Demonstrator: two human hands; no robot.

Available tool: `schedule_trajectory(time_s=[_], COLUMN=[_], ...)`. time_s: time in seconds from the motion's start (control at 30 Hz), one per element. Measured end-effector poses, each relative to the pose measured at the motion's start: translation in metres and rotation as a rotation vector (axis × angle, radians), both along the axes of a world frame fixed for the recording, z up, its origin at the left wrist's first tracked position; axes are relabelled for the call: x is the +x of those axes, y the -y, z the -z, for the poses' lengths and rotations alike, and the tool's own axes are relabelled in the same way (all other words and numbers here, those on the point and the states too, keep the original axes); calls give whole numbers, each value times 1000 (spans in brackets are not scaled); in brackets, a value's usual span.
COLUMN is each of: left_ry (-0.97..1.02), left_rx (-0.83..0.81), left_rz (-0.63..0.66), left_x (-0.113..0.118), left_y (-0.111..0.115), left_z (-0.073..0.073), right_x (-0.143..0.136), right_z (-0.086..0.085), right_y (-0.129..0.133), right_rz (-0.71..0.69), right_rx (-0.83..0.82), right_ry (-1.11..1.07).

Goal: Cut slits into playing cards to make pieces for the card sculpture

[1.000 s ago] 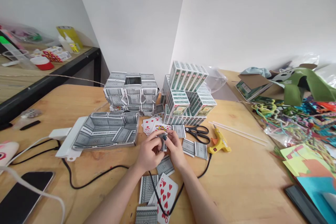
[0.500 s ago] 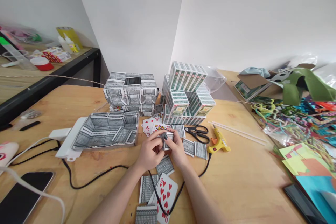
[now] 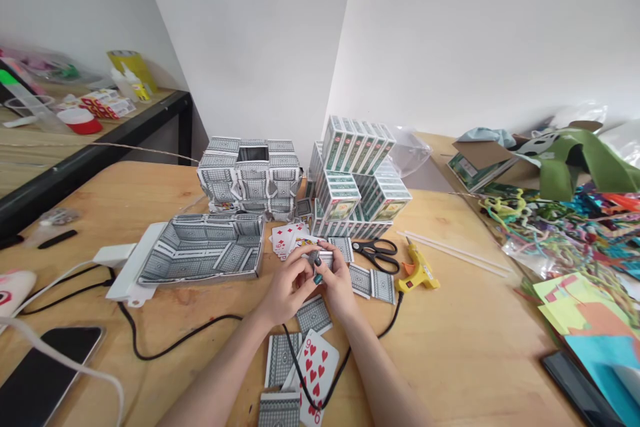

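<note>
Both hands meet over the middle of the table, fingers bent around a small grey-backed playing card (image 3: 326, 257). My left hand (image 3: 289, 283) pinches the card's left side, and my right hand (image 3: 339, 283) grips it from the right with the thumb across its front. Much of the card is hidden by the fingers. Just behind them lie face-up playing cards (image 3: 287, 237). More grey-backed cards (image 3: 314, 315) and a nine of hearts (image 3: 317, 370) are spread between my forearms. To the right rest black-handled scissors (image 3: 377, 255) and a yellow glue gun (image 3: 417, 271).
An open tray covered in cards (image 3: 200, 273) sits left, by a white power strip (image 3: 131, 273). Behind stand a card-covered box structure (image 3: 250, 177) and stacked card packs (image 3: 350, 180). A black cord (image 3: 185, 340) crosses the table beneath my arms. Glue sticks (image 3: 460, 253) lie right.
My fingers have shifted on the card, the left thumb moving lower and the card's pale edge tilting more into view. Everything else stays where it was.
</note>
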State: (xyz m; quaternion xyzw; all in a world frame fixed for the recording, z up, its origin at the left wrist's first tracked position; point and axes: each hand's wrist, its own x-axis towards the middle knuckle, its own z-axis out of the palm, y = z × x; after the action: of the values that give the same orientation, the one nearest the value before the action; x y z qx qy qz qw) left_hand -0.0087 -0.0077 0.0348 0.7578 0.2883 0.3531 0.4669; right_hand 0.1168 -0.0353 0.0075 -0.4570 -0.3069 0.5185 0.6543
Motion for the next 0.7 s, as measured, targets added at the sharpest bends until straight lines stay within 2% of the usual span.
schedule_trajectory(time_s=[0.17,0.33,0.57,0.7], left_ry=[131,151,189,288], left_rx=[-167,-260,-337,-489], left_rz=[-18,-44,-18,12], left_x=[4,6,7,6], left_y=[0,0,1,-2], left_z=[8,15,13,10], right_x=[0,1,1,-1], right_z=[-2,-1,2,0], right_y=[-1,-1,0,1], right_rz=[-5,-3,33,65], right_rx=[-8,-23,-22,-3], right_ry=[-4,6,50,134])
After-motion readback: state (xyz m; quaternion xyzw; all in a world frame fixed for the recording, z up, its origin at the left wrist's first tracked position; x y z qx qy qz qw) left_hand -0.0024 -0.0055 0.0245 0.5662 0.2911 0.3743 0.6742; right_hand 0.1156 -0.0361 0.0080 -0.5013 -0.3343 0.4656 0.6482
